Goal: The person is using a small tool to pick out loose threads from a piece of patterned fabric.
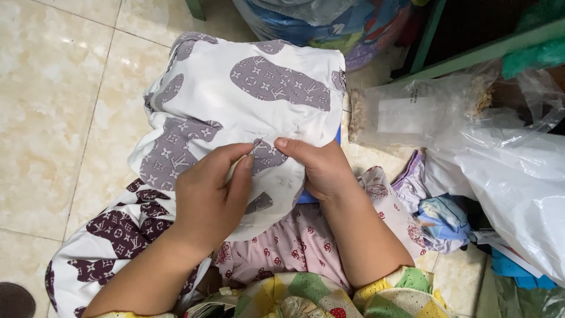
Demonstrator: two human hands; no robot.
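My left hand (209, 194) and right hand (318, 168) pinch the white cloth with grey-purple patches (235, 100); it may slip between them, bunching the seam.

We count two hands: the left hand (206, 197) and the right hand (318, 168), each with fingers (241, 171) pinching one white garment with purple patches (235, 100). Between the two sets of fingertips we see one thin needle (256, 145). Just below the fingers lies one pink printed cloth (294, 244). Right of the fingers we count two clear plastic bags: one bag of grainy filling (412, 112) and one large empty-looking bag (512, 182). Beside them sits one small heap of folded cloths (441, 215). Above the fingers stands one blue patterned bundle (329, 23). We count two checked sleeves (388, 297) at the wrists.
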